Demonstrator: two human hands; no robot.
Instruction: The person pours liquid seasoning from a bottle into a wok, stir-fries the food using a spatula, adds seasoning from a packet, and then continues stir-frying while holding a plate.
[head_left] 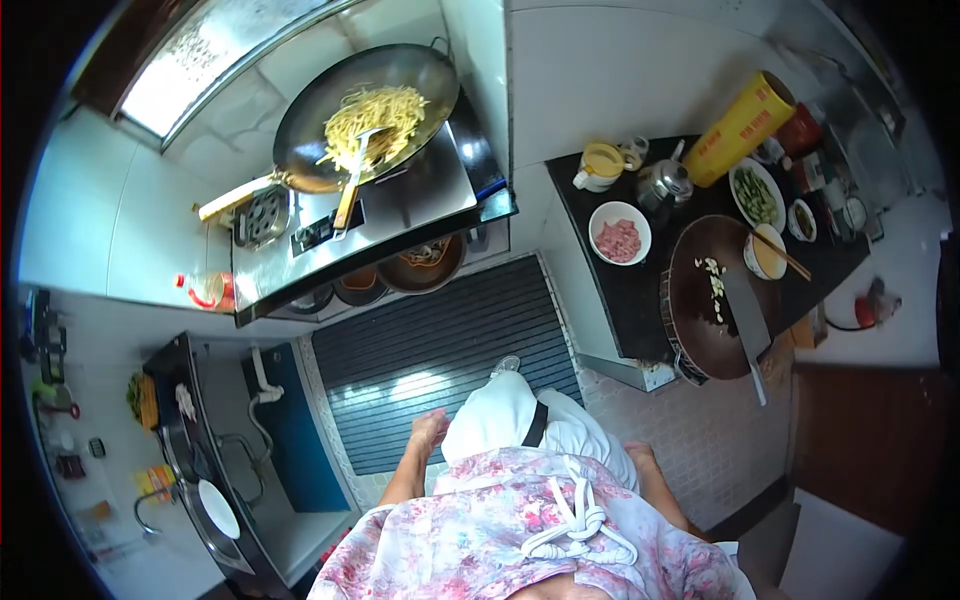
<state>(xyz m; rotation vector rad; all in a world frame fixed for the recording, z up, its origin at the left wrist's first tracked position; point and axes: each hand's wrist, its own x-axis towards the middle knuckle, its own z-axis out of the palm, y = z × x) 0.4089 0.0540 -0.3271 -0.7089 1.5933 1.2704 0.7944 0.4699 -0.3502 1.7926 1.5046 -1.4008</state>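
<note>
My left hand (431,428) hangs beside my thigh at the left, over the dark ribbed mat (440,350). Its fingers look loosely apart and nothing shows in them. At the other side of my white trousers (500,412), my right hand (640,456) is small and partly hidden, so its fingers cannot be made out. Neither hand touches the kitchenware. On the stove, a wok (300,130) holds a heap of pale yellow shreds (385,112), with a wooden-handled spatula (347,200) resting in it.
The right counter bears a chopping board (700,330) with chopped white pieces and a cleaver (745,315), a bowl of diced pink meat (618,238), a plate of green pieces (757,196), a yellow roll (740,128) and a kettle (668,183). A sink cabinet (245,540) stands left.
</note>
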